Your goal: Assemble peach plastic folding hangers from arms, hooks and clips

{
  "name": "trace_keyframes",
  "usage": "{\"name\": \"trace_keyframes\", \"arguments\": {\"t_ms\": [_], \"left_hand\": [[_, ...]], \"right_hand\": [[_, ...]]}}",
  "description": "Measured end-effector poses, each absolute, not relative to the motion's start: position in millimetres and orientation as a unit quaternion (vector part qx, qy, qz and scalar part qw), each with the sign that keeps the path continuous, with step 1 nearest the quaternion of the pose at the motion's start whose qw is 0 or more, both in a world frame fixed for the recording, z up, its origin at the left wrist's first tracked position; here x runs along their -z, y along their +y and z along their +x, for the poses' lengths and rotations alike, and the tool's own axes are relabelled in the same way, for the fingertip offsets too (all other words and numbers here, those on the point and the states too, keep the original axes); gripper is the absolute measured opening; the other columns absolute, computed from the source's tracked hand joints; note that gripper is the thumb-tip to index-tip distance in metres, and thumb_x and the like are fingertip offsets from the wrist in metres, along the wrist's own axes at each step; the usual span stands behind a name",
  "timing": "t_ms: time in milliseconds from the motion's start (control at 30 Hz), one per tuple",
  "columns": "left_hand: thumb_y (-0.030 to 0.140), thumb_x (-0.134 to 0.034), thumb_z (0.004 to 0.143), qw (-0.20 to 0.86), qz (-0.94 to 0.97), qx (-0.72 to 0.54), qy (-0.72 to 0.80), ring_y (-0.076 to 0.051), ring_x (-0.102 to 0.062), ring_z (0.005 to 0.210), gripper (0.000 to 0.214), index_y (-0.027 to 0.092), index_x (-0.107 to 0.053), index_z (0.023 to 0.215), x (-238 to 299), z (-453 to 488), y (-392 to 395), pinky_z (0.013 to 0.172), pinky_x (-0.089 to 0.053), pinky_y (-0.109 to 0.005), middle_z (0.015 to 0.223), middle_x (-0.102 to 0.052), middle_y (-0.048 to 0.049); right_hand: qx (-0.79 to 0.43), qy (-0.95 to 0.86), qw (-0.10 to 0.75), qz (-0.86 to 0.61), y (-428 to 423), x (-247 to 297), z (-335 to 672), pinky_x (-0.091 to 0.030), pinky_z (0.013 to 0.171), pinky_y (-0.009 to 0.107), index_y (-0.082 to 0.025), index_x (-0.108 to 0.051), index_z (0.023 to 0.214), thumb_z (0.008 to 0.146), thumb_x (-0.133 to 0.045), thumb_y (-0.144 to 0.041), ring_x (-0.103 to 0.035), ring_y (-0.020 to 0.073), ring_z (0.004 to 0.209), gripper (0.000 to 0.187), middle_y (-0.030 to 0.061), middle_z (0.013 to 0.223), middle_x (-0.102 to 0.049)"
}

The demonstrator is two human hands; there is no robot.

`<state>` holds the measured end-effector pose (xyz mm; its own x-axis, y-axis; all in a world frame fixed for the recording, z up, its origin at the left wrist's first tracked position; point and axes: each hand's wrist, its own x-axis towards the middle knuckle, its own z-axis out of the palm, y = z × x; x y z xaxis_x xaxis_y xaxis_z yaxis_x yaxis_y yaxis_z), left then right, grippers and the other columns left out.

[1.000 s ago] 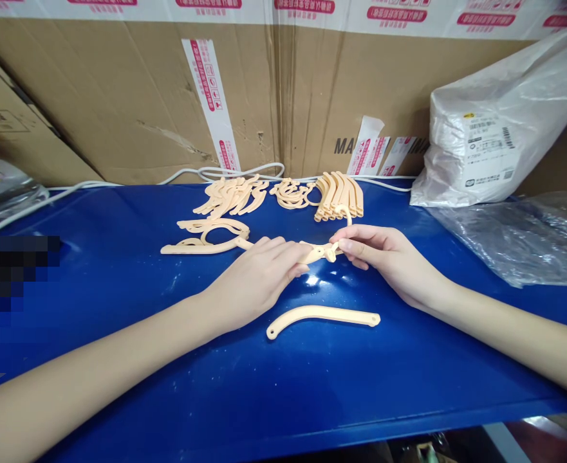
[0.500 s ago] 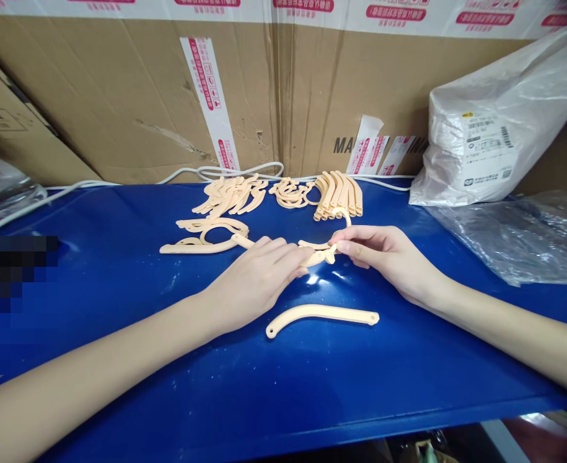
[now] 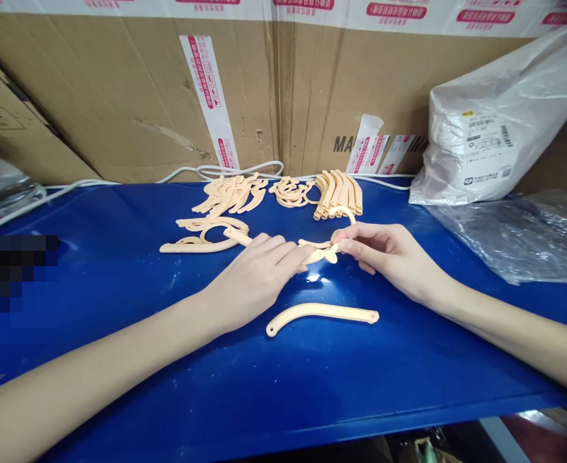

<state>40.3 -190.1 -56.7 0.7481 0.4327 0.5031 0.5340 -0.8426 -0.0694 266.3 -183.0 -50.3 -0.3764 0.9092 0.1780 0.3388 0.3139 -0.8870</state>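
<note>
My left hand lies palm down on the blue table, its fingers curled over a cream plastic arm piece that sticks out at both sides of the hand. My right hand pinches a small cream hook part at the right end of that arm piece. Thumb and forefinger are pressed together on it. A separate curved cream arm rests loose on the table just in front of both hands.
Behind the hands lie piles of cream parts: curved arms, hooks, a stacked row and assembled pieces. Cardboard boxes wall the back. Plastic bags sit at right. A white cable runs along the back.
Almost nothing moved. My right hand shifted slightly up and left with the hook part, and the joined ends lifted a little.
</note>
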Motion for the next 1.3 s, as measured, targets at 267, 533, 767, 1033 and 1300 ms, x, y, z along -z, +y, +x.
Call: {"name": "trace_keyframes", "arguments": {"t_ms": [267, 533, 767, 1033, 1300], "left_hand": [[0.014, -0.039, 0.098, 0.141, -0.932, 0.254, -0.218, -0.018, -0.058, 0.076, 0.025, 0.008, -0.054, 0.117, 54, 46, -200, 0.067, -0.040, -0.030, 0.088, -0.068, -0.0070], [0.027, -0.042, 0.099, 0.094, -0.913, 0.264, -0.296, -0.017, -0.068, 0.078, 0.024, 0.013, -0.060, 0.106, 59, 42, -194, 0.067, -0.049, -0.028, 0.093, -0.073, -0.0050], [0.027, -0.045, 0.098, 0.097, -0.911, 0.275, -0.293, -0.018, -0.069, 0.077, 0.022, 0.012, -0.060, 0.107, 59, 43, -196, 0.068, -0.052, -0.029, 0.093, -0.073, -0.0056], [0.027, -0.043, 0.099, 0.108, -0.914, 0.280, -0.274, -0.018, -0.066, 0.075, 0.023, 0.011, -0.058, 0.105, 60, 43, -194, 0.066, -0.050, -0.030, 0.092, -0.072, -0.0071], [0.024, -0.044, 0.098, 0.127, -0.916, 0.269, -0.269, -0.017, -0.060, 0.068, 0.022, 0.010, -0.059, 0.105, 60, 42, -195, 0.062, -0.043, -0.029, 0.081, -0.068, -0.0043]], "right_hand": [[-0.396, -0.736, 0.361, -0.415, -186, 54, 260, -0.044, 0.067, 0.029, -0.019, -0.068, 0.083, 0.085, -0.061, -0.034, -0.058, 0.0146, 0.074, 0.017, 0.0022, 0.083, -0.066], [-0.530, -0.590, 0.425, -0.436, -180, 59, 267, -0.034, 0.049, 0.021, -0.018, -0.067, 0.089, 0.078, -0.070, -0.036, -0.043, 0.0061, 0.055, 0.021, -0.0026, 0.073, -0.055], [-0.557, -0.582, 0.416, -0.422, -181, 57, 265, -0.034, 0.052, 0.021, -0.019, -0.069, 0.087, 0.077, -0.072, -0.034, -0.043, 0.0057, 0.057, 0.018, -0.0032, 0.072, -0.055], [-0.558, -0.590, 0.407, -0.418, -181, 54, 266, -0.035, 0.054, 0.022, -0.019, -0.069, 0.085, 0.076, -0.073, -0.036, -0.042, 0.0065, 0.059, 0.019, -0.0022, 0.074, -0.057], [-0.542, -0.619, 0.388, -0.415, -177, 57, 269, -0.030, 0.052, 0.023, -0.019, -0.068, 0.086, 0.079, -0.071, -0.038, -0.041, 0.0057, 0.057, 0.020, -0.0029, 0.074, -0.057]]}}
